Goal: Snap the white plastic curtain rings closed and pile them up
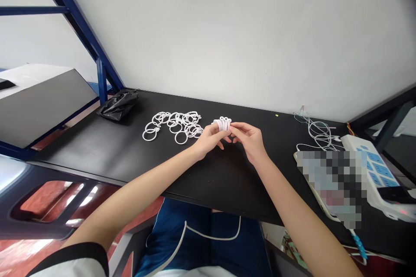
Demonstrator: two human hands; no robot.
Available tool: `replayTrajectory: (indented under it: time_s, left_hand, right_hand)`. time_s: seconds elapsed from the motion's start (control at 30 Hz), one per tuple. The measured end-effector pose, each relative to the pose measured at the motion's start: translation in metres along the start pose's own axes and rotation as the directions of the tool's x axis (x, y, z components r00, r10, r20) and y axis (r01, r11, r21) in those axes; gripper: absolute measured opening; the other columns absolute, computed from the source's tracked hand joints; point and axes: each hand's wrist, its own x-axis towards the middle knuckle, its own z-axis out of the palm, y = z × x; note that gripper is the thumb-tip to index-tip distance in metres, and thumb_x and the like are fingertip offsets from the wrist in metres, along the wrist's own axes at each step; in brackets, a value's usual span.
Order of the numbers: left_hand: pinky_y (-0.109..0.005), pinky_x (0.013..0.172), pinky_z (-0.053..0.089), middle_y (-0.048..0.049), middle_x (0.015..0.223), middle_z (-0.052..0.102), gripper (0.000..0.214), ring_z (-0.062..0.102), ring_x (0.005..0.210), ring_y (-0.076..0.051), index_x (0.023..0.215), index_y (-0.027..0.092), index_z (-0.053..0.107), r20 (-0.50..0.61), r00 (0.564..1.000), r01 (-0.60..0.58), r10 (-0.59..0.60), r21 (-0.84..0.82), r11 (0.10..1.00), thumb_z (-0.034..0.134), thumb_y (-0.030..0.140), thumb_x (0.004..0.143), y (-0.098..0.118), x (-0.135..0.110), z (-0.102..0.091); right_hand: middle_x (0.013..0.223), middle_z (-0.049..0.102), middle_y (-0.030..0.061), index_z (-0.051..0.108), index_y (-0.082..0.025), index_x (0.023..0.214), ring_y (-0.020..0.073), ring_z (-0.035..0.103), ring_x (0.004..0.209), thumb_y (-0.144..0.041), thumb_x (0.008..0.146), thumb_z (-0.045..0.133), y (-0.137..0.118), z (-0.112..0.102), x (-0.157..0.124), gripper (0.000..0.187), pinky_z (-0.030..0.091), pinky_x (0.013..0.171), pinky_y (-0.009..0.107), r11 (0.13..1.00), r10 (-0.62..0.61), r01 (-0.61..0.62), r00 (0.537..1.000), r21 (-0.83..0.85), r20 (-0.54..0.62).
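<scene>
Close together above the black table (143, 156), my two hands meet at a bunch of white curtain rings (222, 124). The rings stand side by side, with their small eyelets pointing up and away from me. My left hand (208, 140) is closed around the bunch, its fingers partly hidden behind the rings. My right hand (252, 139) pinches the right side of the bunch with thumb and forefinger. A loose pile of similar white rings (181, 137) lies on the table just left of my hands, some overlapping.
A crumpled black plastic bag (118, 104) lies at the back left. On the right are a phone (315, 197), partly blurred, tangled white cables (320, 132) and a white power strip (370, 169). A white wall (227, 39) rises behind the table, with a blue metal frame (82, 30) at left.
</scene>
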Motion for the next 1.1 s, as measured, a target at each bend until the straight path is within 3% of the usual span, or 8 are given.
replayTrajectory:
  time_s: [0.17, 0.23, 0.33, 0.4, 0.57, 0.8, 0.93, 1.1]
  left_hand:
    - [-0.019, 0.053, 0.054, -0.0077, 0.095, 0.068, 0.034, 0.068, 0.082, -0.016, 0.106, 0.015, 0.064, 0.086, 0.996, -0.016, 0.017, -0.012, 1.000, 0.067, 0.042, 0.087, 0.005, -0.003, -0.001]
    - [-0.022, 0.058, 0.058, -0.0085, 0.096, 0.068, 0.037, 0.068, 0.091, -0.019, 0.103, 0.014, 0.066, 0.149, 0.988, -0.048, 0.047, 0.001, 0.999, 0.069, 0.047, 0.085, 0.006, -0.005, 0.002]
    - [-0.025, 0.060, 0.061, -0.0084, 0.092, 0.067, 0.041, 0.067, 0.089, -0.019, 0.094, 0.013, 0.068, 0.252, 0.965, -0.074, 0.067, 0.019, 0.997, 0.071, 0.053, 0.081, 0.006, -0.008, 0.006]
    - [-0.025, 0.058, 0.061, -0.0081, 0.090, 0.067, 0.043, 0.067, 0.085, -0.018, 0.092, 0.013, 0.068, 0.302, 0.951, -0.074, 0.061, 0.031, 0.997, 0.070, 0.055, 0.081, 0.005, -0.009, 0.007]
    - [-0.024, 0.057, 0.060, -0.0105, 0.095, 0.069, 0.044, 0.069, 0.091, -0.021, 0.095, 0.014, 0.069, 0.365, 0.931, -0.051, 0.022, 0.069, 0.996, 0.066, 0.056, 0.084, 0.003, -0.009, 0.006]
    - [-0.016, 0.042, 0.049, -0.0061, 0.090, 0.067, 0.047, 0.071, 0.061, -0.014, 0.102, 0.015, 0.063, 0.385, 0.920, 0.032, -0.075, 0.118, 0.993, 0.064, 0.059, 0.085, 0.008, -0.009, 0.004]
    - [-0.014, 0.041, 0.047, -0.0058, 0.093, 0.067, 0.047, 0.071, 0.060, -0.012, 0.101, 0.015, 0.063, 0.404, 0.906, 0.086, -0.124, 0.113, 0.990, 0.068, 0.059, 0.083, 0.011, -0.009, 0.002]
    - [-0.015, 0.042, 0.048, -0.0082, 0.102, 0.067, 0.044, 0.071, 0.061, -0.012, 0.100, 0.015, 0.063, 0.433, 0.884, 0.154, -0.178, 0.089, 0.984, 0.067, 0.056, 0.085, 0.009, -0.008, -0.002]
  right_hand:
    - [0.090, 0.071, 0.0057, 0.072, -0.021, 0.089, 0.0157, 0.064, 0.073, -0.053, 0.076, 0.074, -0.001, -0.004, 0.003, 0.035, 0.054, 0.060, 0.028, 0.990, 0.099, -0.103, 0.994, 0.100, 0.051]
    - [0.084, 0.069, 0.0047, 0.071, -0.020, 0.087, 0.0176, 0.065, 0.076, -0.058, 0.075, 0.074, -0.004, -0.002, 0.001, 0.040, 0.055, 0.064, 0.030, 0.984, 0.118, -0.136, 0.981, 0.114, 0.151]
    - [0.073, 0.067, 0.0051, 0.072, -0.018, 0.085, 0.0222, 0.066, 0.073, -0.069, 0.068, 0.073, -0.008, 0.001, -0.003, 0.054, 0.054, 0.056, 0.032, 0.974, 0.159, -0.202, 0.934, 0.104, 0.320]
    - [0.081, 0.072, 0.0080, 0.073, -0.018, 0.092, 0.0239, 0.067, 0.074, -0.071, 0.065, 0.074, -0.010, 0.002, -0.006, 0.059, 0.054, 0.053, 0.033, 0.969, 0.181, -0.231, 0.908, 0.091, 0.379]
    - [0.113, 0.075, 0.0086, 0.074, -0.024, 0.106, 0.0184, 0.069, 0.072, -0.051, 0.072, 0.077, -0.012, 0.002, -0.007, 0.043, 0.057, 0.059, 0.031, 0.971, 0.180, -0.225, 0.916, 0.087, 0.359]
    - [0.122, 0.072, 0.0085, 0.074, -0.025, 0.109, 0.0260, 0.070, 0.103, -0.040, 0.077, 0.075, -0.014, 0.002, -0.009, 0.035, 0.060, 0.082, 0.038, 0.972, 0.140, -0.194, 0.930, 0.129, 0.341]
    - [0.124, 0.072, 0.0049, 0.070, -0.032, 0.120, 0.0247, 0.066, 0.117, -0.032, 0.077, 0.077, -0.013, 0.001, -0.009, 0.044, 0.054, 0.097, 0.041, 0.970, 0.096, -0.173, 0.920, 0.173, 0.381]
    - [0.123, 0.073, 0.0056, 0.073, -0.028, 0.114, 0.0262, 0.062, 0.123, -0.034, 0.081, 0.074, -0.009, 0.001, -0.008, 0.033, 0.052, 0.102, 0.044, 0.964, 0.087, -0.175, 0.919, 0.198, 0.385]
